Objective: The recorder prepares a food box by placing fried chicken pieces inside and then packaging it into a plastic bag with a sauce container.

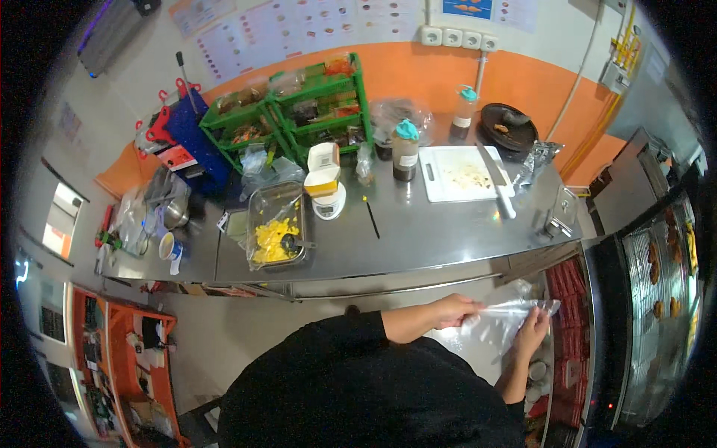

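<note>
A clear plastic bag (498,327) is stretched between my two hands, off the front edge of the steel table. My left hand (456,311) pinches one side of its upper edge. On the other side, my right hand (532,331) grips it with the fingers bent upward. The bag looks thin and see-through; I cannot tell whether anything is in it. Beyond my hands, a white cutting board (442,182) with pale crumbs lies on the table, and a knife (493,173) rests across its right side.
On the steel table (347,246) stand a glass dish (307,224) of yellow pieces, a kitchen scale (329,208) under an open carton (323,168), sauce bottles (405,151), a stone mortar (498,126) and green baskets (319,120). A display cabinet (608,291) borders the right.
</note>
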The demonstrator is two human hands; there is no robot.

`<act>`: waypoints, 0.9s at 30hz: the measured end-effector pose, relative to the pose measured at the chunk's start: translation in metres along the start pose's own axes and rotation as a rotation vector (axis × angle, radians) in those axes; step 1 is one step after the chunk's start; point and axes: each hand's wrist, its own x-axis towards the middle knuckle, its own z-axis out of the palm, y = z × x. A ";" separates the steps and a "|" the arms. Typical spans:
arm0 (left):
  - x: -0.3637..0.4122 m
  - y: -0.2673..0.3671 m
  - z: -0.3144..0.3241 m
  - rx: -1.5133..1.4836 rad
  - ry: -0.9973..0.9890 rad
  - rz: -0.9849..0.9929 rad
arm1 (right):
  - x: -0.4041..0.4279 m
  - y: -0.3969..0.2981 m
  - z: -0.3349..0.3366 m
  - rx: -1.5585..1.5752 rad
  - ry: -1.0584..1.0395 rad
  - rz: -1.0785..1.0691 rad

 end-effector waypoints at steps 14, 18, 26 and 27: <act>-0.048 0.052 -0.010 0.363 0.140 0.206 | -0.012 -0.034 0.039 0.215 0.066 0.004; -0.051 0.065 -0.001 0.359 0.042 0.195 | -0.033 -0.042 0.032 0.349 0.142 0.124; -0.026 0.060 0.033 0.767 -0.157 0.252 | -0.103 -0.060 0.004 -0.514 0.693 -0.112; -0.021 0.055 0.040 0.779 -0.203 0.224 | -0.114 -0.065 0.005 -0.516 0.666 -0.144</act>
